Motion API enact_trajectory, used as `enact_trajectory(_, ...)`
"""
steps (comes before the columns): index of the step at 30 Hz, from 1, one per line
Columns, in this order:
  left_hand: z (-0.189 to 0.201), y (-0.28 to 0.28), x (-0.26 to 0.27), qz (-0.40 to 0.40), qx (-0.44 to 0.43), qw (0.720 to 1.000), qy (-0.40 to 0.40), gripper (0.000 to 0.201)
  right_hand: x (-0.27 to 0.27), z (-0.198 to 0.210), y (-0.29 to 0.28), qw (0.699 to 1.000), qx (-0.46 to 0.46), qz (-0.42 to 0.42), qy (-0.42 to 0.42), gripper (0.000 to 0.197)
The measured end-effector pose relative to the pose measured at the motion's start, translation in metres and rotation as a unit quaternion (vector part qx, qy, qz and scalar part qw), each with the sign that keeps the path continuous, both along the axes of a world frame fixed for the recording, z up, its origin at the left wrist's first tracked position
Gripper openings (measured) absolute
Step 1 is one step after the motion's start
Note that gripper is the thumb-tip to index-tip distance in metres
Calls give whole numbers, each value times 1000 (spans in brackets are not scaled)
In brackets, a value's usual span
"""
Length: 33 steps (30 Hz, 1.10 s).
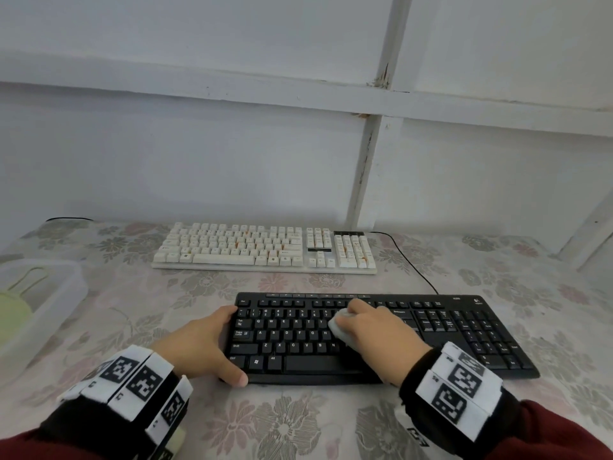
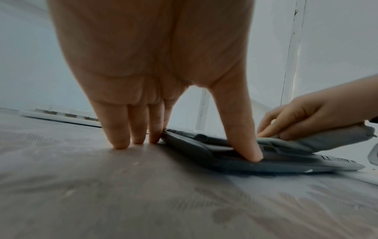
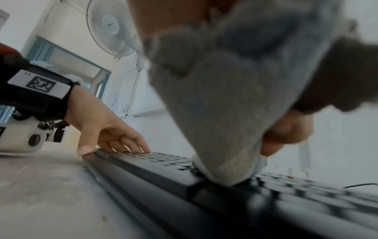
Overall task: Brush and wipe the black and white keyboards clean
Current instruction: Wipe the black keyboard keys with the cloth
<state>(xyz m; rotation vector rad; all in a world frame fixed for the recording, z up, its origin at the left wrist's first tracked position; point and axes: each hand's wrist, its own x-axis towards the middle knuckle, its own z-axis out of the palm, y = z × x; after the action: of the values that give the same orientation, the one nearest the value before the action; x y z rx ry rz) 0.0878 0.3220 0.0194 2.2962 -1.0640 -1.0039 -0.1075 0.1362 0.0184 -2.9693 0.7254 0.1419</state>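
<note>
wiping the black keyboard (image 1: 381, 336)

left hand (image 1: 202, 343), fingers straight, braces its edge against sliding; right hand (image 1: 374, 330) clutches a grey cloth (image 1: 338, 327) on the keys.

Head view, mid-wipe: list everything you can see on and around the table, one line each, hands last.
black keyboard: 1, black, near centre of the table, under both hands
white keyboard: 1, cream-white, behind the black one, near the wall
cable: 1, black, runs from behind the white keyboard's right end to the black keyboard's far edge
cloth: 1, light grey, pressed on the black keyboard's middle keys
plastic container: 1, clear, left edge of the table, pale green item inside
tablecloth: 1, floral, covers the table
fan: 1, white, seen only in the right wrist view
left hand: braces the black keyboard's left end, fingers straight
right hand: grips the cloth
</note>
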Motion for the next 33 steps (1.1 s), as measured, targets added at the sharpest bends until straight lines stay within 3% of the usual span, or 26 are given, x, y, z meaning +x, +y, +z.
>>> enact_trajectory(6, -3, 1, 2, 6, -1, 1000, 7, 112, -35, -6, -30, 998, -26, -47, -11, 28)
enact_trajectory(10, -2, 1, 2, 3, -2, 1000, 9, 112, -51, -3, -41, 997, -35, -63, -26, 9)
enact_trajectory(15, -1, 0, 0, 5, -2, 1000, 8, 110, -59, 8, -47, 990, -28, -140, -8, 20)
enact_trajectory(17, 0, 0, 0, 7, -1, 1000, 8, 109, -51, 19, -39, 991, -8, -126, -36, 18)
enact_trajectory(20, 0, 0, 0, 6, 2, 1000, 6, 110, -19, 30, -7, 996, 53, -39, -54, 20)
enact_trajectory(23, 2, 0, -2, 5, 3, 1000, 1, 109, 11, 17, 18, 997, 71, 19, 12, 24)
enact_trajectory(30, 3, 1, -2, 3, 0, 1000, 6, 110, -19, 2, -7, 999, 24, -48, -9, 20)
enact_trajectory(33, 2, 1, -2, 0, -1, 1000, 4, 110, -39, 1, -28, 995, 30, -88, -18, 6)
